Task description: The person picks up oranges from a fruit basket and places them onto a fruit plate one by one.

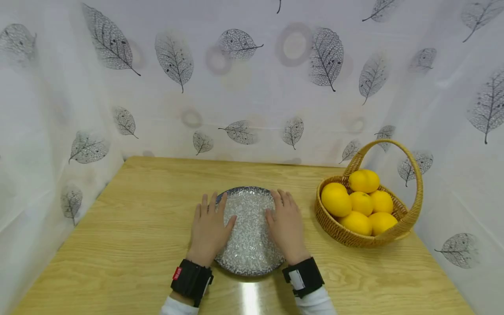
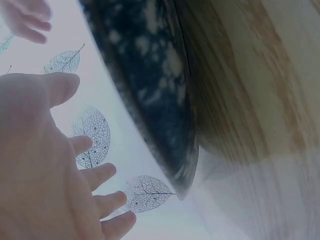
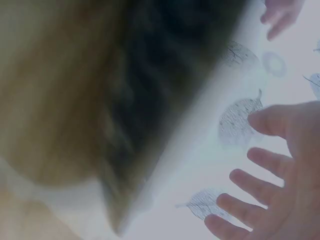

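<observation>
A round speckled grey plate [image 1: 248, 232] with a dark rim lies on the wooden table between both hands. In the head view my left hand [image 1: 208, 232] is over the plate's left edge, fingers spread and pointing forward. Mirroring it, my right hand [image 1: 288, 227] is over the right edge with its fingers extended. The left wrist view has the plate's dark blue mottled underside [image 2: 150, 75], with a gap between it and the left hand [image 2: 50, 165]. Blurred in the right wrist view, the plate's side [image 3: 155, 90] is also apart from the right hand [image 3: 285, 175]. Neither hand holds anything.
To the right of the plate stands a wicker basket [image 1: 334, 229] with a tall arched handle, holding several oranges [image 1: 361, 203]. Pale curtains [image 1: 252, 96] printed with dark leaves hang behind the table [image 1: 149, 210] and at both sides.
</observation>
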`<action>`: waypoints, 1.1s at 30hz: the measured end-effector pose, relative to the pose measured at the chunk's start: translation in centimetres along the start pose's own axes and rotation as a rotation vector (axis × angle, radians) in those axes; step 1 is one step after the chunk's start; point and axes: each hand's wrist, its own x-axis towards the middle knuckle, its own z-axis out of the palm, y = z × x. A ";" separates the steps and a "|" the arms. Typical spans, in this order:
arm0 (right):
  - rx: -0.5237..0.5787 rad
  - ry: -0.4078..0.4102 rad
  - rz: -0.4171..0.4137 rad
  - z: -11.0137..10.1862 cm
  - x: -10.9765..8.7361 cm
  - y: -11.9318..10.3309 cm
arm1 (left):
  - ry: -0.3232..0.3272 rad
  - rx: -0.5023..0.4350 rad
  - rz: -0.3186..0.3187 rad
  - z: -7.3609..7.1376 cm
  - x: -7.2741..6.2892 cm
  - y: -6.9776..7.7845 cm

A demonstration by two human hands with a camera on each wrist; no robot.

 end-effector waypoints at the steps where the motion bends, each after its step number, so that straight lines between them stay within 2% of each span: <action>1: 0.014 0.026 0.007 -0.4 0.3 0.3 | 0.002 0.002 0.001 -0.1 0.0 0.0; 5: 0.025 0.094 0.071 -2.9 1.6 2.2 | -0.003 0.008 -0.003 -0.2 0.0 0.0; 11: -0.094 0.127 0.237 -6.5 3.1 6.6 | -0.007 0.012 -0.015 -0.1 0.1 -0.3; 14: -0.151 0.048 0.352 -7.6 3.0 8.1 | -0.016 0.017 -0.016 -0.2 0.2 -0.5; 17: -0.161 -0.054 0.418 -8.0 2.7 8.9 | -0.034 0.018 -0.022 -0.3 0.3 -0.7; 20: -0.154 -0.093 0.425 -8.0 2.5 9.3 | -0.060 0.017 -0.019 -0.5 0.4 -1.1; 24: -0.159 -0.068 0.413 -7.9 2.6 9.4 | -0.060 0.041 0.002 -1.0 0.9 -2.3; 30: -0.165 -0.073 0.425 -7.8 2.5 9.4 | 0.021 0.204 0.045 -1.2 1.6 -5.2; 33: -0.167 -0.065 0.423 -7.7 2.4 9.5 | -0.016 0.244 0.062 -1.3 1.9 -6.5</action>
